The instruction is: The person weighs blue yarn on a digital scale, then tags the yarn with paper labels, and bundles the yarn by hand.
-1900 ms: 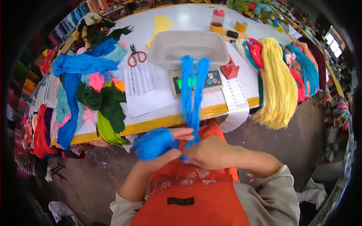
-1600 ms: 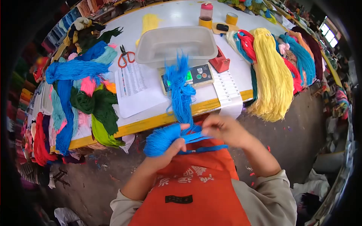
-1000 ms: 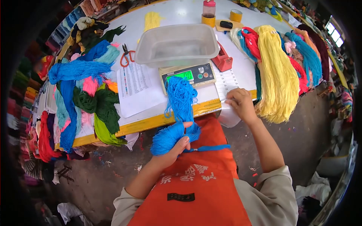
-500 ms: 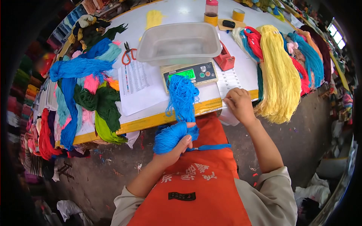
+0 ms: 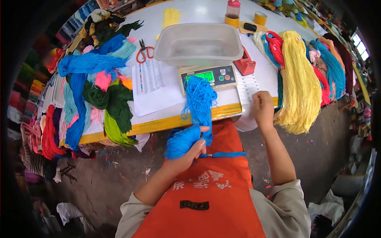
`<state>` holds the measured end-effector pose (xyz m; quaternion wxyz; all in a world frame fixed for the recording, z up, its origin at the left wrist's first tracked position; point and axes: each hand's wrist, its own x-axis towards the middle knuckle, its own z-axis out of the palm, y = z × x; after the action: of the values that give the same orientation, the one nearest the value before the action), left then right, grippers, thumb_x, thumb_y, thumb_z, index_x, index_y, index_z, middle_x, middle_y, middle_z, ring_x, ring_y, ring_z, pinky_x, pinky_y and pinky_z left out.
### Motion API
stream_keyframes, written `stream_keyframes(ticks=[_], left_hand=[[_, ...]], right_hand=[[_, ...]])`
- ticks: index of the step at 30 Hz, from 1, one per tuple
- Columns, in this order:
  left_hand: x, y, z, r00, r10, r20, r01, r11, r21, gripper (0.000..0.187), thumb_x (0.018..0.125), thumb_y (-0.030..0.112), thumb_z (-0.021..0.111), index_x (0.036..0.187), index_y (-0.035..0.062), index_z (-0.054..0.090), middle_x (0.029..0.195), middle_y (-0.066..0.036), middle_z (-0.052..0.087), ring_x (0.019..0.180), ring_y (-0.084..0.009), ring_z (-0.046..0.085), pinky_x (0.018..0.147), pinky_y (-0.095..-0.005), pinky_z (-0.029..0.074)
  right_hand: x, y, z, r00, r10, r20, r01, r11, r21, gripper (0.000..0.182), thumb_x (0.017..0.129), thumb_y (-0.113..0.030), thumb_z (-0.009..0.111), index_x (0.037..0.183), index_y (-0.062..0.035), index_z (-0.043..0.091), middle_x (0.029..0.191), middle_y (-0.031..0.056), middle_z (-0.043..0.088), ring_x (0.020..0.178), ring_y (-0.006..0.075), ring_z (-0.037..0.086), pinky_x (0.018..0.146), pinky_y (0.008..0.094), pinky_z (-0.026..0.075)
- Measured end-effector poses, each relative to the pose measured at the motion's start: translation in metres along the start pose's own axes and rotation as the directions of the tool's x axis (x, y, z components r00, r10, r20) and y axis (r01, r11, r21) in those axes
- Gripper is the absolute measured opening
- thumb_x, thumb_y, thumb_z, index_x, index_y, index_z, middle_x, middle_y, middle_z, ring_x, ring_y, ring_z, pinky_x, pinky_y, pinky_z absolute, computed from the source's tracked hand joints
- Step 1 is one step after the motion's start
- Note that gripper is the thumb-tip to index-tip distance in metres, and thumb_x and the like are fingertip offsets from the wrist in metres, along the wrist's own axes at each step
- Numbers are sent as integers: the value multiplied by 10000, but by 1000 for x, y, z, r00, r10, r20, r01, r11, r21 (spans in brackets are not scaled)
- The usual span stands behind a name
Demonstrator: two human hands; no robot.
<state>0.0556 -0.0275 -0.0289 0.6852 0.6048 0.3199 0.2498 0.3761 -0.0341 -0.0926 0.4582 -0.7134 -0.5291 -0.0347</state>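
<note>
My left hand (image 5: 193, 152) is wrapped round a hank of blue yarn (image 5: 183, 141) just in front of the table edge. Loose blue strands (image 5: 199, 97) run up from it onto the table and hang over the front of a scale (image 5: 214, 77) with a green display. On the scale sits a translucent grey tub (image 5: 198, 57). My right hand (image 5: 263, 105) is at the table's front edge, beside the printed label sheet (image 5: 248, 86); its fingers are curled together, and anything between them is too small to make out.
Left of the scale lie a printed sheet (image 5: 152, 93), red-handled snips (image 5: 145, 52) and a heap of coloured yarn (image 5: 91, 65). A red tape dispenser (image 5: 245, 64) stands right of the tub. Yellow yarn (image 5: 294, 83) hangs over the right edge.
My right hand has turned and its fingers have drawn in closer, slightly away from the label sheet. My left hand keeps hold of the blue yarn. The view has shifted a little.
</note>
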Motion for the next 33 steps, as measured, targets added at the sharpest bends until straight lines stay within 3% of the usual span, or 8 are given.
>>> stream_keyframes(ticks=[2, 3, 6, 8, 11, 15, 28, 33], left_hand=[[0, 2, -1, 1000, -2, -6, 2, 1000, -24, 368, 1002, 155, 508, 1349, 30, 492, 787, -20, 595, 609, -39, 460, 560, -195, 387], [0, 4, -2, 1000, -13, 11, 13, 998, -54, 388, 1000, 159, 515, 1365, 32, 477, 792, -26, 599, 607, -40, 460, 551, -192, 382], [-1, 13, -2, 997, -55, 59, 63, 987, -146, 436, 996, 176, 519, 1405, 44, 444, 795, -42, 599, 591, -50, 458, 523, -193, 363], [0, 10, -1, 988, -29, 153, 70, 961, -269, 534, 997, 232, 545, 1452, 17, 365, 821, -63, 627, 570, -43, 462, 496, -179, 363], [0, 15, 2, 982, 6, 190, 57, 946, -320, 585, 998, 287, 544, 1464, 3, 332, 814, -66, 628, 563, -42, 473, 495, -175, 368], [-3, 15, -2, 976, 72, 207, 12, 925, -379, 625, 996, 321, 542, 1477, 1, 303, 807, -56, 628, 567, -41, 489, 494, -171, 369], [-11, 16, -8, 983, -3, 184, 58, 954, -294, 590, 977, 250, 562, 1475, 33, 332, 745, -27, 593, 563, -43, 490, 506, -171, 375], [-13, 18, -10, 990, 28, 136, 9, 964, -264, 563, 964, 211, 547, 1468, 48, 355, 738, -29, 589, 565, -47, 493, 505, -174, 373]], right_hand=[[-2, 8, 6, 980, 128, -153, -92, 971, 222, 100, 926, -57, 607, 865, 1, 552, 868, 116, 551, 777, 276, 527, 725, 361, 442], [1, -7, 0, 974, -22, -227, 41, 996, 80, 101, 949, -51, 583, 869, -4, 543, 861, 86, 534, 765, 212, 501, 703, 329, 429], [-7, -68, -17, 989, 2, -151, 40, 961, 273, 52, 918, -25, 603, 879, -12, 571, 832, 89, 559, 727, 218, 524, 669, 297, 428], [-20, -92, -18, 973, -210, -99, 231, 916, 328, 47, 878, -27, 636, 884, -27, 590, 823, 89, 595, 721, 243, 559, 668, 297, 439], [-32, -119, -16, 837, -543, -59, 511, 741, 435, 94, 826, -100, 690, 892, -90, 623, 854, 69, 637, 730, 247, 588, 700, 362, 456], [-36, -137, -8, 729, -682, -59, 618, 619, 484, 182, 748, -120, 716, 923, -143, 668, 858, 6, 628, 703, 179, 572, 672, 327, 398], [-54, -141, 1, 739, -670, 70, 547, 657, 520, 187, 779, -165, 736, 940, -112, 658, 869, 21, 635, 733, 209, 577, 681, 341, 409], [-60, -141, 0, 853, -468, 232, 204, 708, 676, 283, 873, -250, 700, 1039, -44, 600, 1006, 126, 601, 864, 283, 582, 796, 357, 455]])
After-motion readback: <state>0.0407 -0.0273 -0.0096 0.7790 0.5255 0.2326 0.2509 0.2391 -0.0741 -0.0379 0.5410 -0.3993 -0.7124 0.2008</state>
